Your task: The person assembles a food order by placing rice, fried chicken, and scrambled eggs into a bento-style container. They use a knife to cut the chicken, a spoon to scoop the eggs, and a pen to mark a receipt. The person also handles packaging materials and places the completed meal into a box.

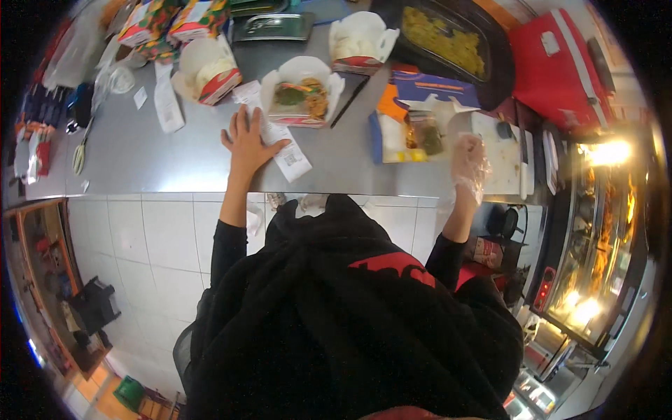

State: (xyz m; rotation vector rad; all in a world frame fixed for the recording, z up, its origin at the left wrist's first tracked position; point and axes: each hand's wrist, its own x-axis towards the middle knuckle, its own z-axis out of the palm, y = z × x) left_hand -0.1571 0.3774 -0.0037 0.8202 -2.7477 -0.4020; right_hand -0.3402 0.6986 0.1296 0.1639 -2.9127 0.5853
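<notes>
My left hand (248, 143) lies on the steel counter with its fingers spread, touching the edge of a long paper receipt (290, 157). Just beyond the receipt stands an open white-and-red takeaway carton (302, 94) with green and browned food inside. My right hand (470, 164) wears a clear plastic glove and rests by the left edge of a white cutting board (495, 161); the crinkled glove blurs its fingers. Left of that hand sits an open blue-and-orange meal box (381, 140), holding a small packet with dark green contents (425, 133) and other food.
Two more open cartons (210, 70) (360, 42) stand farther back, with a black pen (350, 103) between boxes. A black tray of yellow food (448, 42) and a red insulated bag (556, 66) occupy the back right. A lit glass food cabinet (595, 238) is at right; scissors (80, 155) lie left.
</notes>
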